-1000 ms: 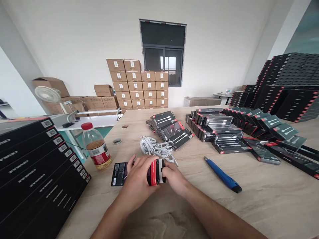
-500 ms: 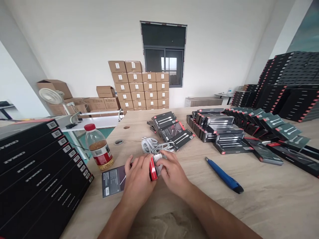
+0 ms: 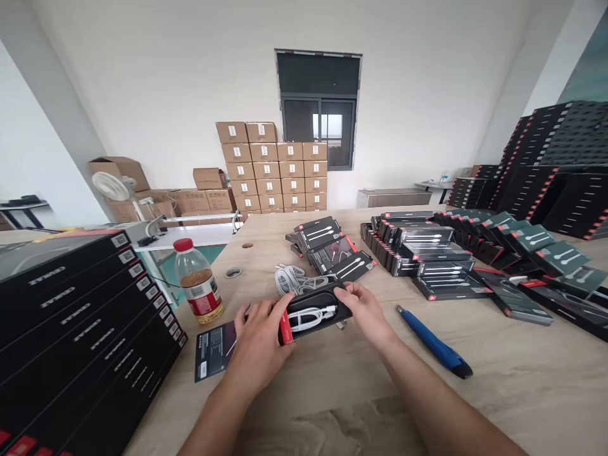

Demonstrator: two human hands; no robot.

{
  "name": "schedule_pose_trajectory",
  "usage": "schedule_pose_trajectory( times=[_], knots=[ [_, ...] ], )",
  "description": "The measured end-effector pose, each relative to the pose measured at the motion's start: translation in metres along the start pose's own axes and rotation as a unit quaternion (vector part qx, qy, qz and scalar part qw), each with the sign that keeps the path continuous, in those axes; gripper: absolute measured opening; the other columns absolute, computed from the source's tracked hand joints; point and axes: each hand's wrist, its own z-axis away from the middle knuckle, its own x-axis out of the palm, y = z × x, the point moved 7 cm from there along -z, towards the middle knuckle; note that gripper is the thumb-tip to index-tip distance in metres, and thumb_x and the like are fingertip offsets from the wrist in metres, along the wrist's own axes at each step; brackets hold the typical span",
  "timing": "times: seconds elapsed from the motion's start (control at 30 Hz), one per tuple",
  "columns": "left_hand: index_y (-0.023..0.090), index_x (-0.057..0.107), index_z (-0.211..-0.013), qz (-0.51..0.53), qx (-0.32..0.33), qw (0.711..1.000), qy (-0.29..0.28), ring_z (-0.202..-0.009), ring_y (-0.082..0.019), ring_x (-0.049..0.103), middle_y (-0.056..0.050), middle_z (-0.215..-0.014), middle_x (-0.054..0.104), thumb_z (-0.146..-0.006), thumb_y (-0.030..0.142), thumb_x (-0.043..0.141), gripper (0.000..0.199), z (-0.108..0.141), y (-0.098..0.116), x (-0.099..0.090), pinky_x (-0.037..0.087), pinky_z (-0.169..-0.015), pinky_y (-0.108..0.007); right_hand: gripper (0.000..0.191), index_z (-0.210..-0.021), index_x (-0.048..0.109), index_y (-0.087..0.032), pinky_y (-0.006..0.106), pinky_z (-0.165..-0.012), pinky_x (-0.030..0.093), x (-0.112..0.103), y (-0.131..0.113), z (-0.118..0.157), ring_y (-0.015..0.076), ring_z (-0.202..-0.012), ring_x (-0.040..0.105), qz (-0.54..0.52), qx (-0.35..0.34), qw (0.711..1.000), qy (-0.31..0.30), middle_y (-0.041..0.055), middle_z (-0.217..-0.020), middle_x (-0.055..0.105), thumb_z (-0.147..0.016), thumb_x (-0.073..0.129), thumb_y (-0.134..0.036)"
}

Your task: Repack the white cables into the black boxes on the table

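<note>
A black tray (image 3: 341, 311) with a coiled white cable (image 3: 304, 318) in it spans the space between my hands, just above the table. My left hand (image 3: 263, 335) is closed around the left end, where a red edge of a cable box (image 3: 285, 328) shows. My right hand (image 3: 365, 310) pinches the tray's far right end, thumb on top. Behind the tray lie loose coiled grey-white cables (image 3: 297, 278). A flat printed box panel (image 3: 211, 354) rests partly under my left hand. How far the tray reaches inside the box is hidden by my left fingers.
A blue utility knife (image 3: 434, 342) lies at right. Small cable boxes (image 3: 327, 244) are heaped behind the cables, with more stacked rows (image 3: 432, 253) to the right. A red-capped bottle (image 3: 198, 285) and a tall stack of black boxes (image 3: 80, 329) stand at left.
My right hand has moved right, and the black tray with the white cable now shows between my hands. The left hand keeps hold of the red-edged box. The view has shifted slightly.
</note>
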Motion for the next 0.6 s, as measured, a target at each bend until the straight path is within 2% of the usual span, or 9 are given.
schedule_pose_trajectory(
  times=[0.07,0.13,0.23,0.33,0.4,0.5,0.6],
  knots=[
    [0.031,0.047,-0.14,-0.007,-0.007,1.0,-0.017,-0.119,-0.031,0.056,-0.006,-0.123,0.063,-0.073,0.019,0.072,0.073,0.001,-0.003,0.002,0.02,-0.113,-0.057,0.034,-0.078,0.059,-0.021,0.041,-0.09,0.046,-0.012,-0.007,-0.002,0.0273,-0.104,0.057,0.02,-0.022,0.999,0.028,0.0094,-0.11,0.062,-0.072,0.074,-0.051],
    [0.03,0.05,-0.138,-0.014,-0.016,0.999,-0.031,-0.119,-0.031,0.055,-0.007,-0.123,0.064,-0.071,0.018,0.073,0.071,0.002,-0.003,0.003,0.02,-0.113,-0.057,0.028,-0.089,0.065,-0.022,0.046,-0.104,0.038,-0.014,-0.019,0.001,0.0298,-0.121,0.049,0.075,-0.077,0.994,0.022,0.0105,-0.124,0.058,-0.071,0.077,-0.041],
    [0.03,0.05,-0.139,-0.016,-0.029,0.998,-0.055,-0.121,-0.031,0.054,-0.007,-0.126,0.063,-0.071,0.019,0.073,0.073,0.002,-0.001,0.005,0.02,-0.113,-0.054,0.011,-0.089,0.07,-0.024,0.053,-0.112,0.028,0.004,-0.032,0.012,0.0317,-0.137,0.037,0.218,-0.16,0.96,-0.08,0.0106,-0.139,0.053,-0.078,0.072,-0.028],
    [0.03,0.051,-0.139,-0.012,-0.035,0.995,-0.089,-0.124,-0.029,0.052,-0.007,-0.129,0.062,-0.069,0.02,0.073,0.074,0.002,0.002,0.008,0.018,-0.115,-0.051,0.005,-0.083,0.072,-0.024,0.06,-0.113,0.025,0.019,-0.026,0.022,0.0341,-0.145,0.026,0.307,-0.155,0.922,-0.178,0.0098,-0.149,0.048,-0.081,0.07,-0.019],
    [0.029,0.051,-0.139,-0.009,-0.041,0.993,-0.109,-0.125,-0.029,0.052,-0.007,-0.131,0.062,-0.068,0.021,0.073,0.074,0.002,0.002,0.008,0.017,-0.115,-0.05,0.009,-0.081,0.072,-0.023,0.059,-0.113,0.026,0.02,-0.026,0.024,0.0332,-0.146,0.025,0.308,-0.153,0.917,-0.202,0.0093,-0.15,0.048,-0.083,0.068,-0.016],
    [0.026,0.054,-0.137,0.002,-0.063,0.988,-0.143,-0.124,-0.031,0.053,-0.008,-0.128,0.064,-0.068,0.026,0.072,0.071,0.003,-0.004,0.01,0.022,-0.113,-0.051,0.01,-0.082,0.071,-0.024,0.054,-0.113,0.031,0.011,-0.036,0.02,0.0293,-0.144,0.03,0.243,-0.185,0.936,-0.177,0.0081,-0.145,0.054,-0.088,0.064,-0.021],
    [0.024,0.054,-0.138,0.027,-0.077,0.979,-0.189,-0.122,-0.032,0.054,-0.01,-0.125,0.065,-0.067,0.031,0.072,0.073,0.007,-0.006,0.012,0.028,-0.109,-0.051,0.015,-0.081,0.071,-0.024,0.051,-0.112,0.033,-0.004,-0.038,0.007,0.0282,-0.133,0.045,0.168,-0.181,0.966,-0.082,0.0094,-0.135,0.061,-0.09,0.061,-0.032]
  ],
)
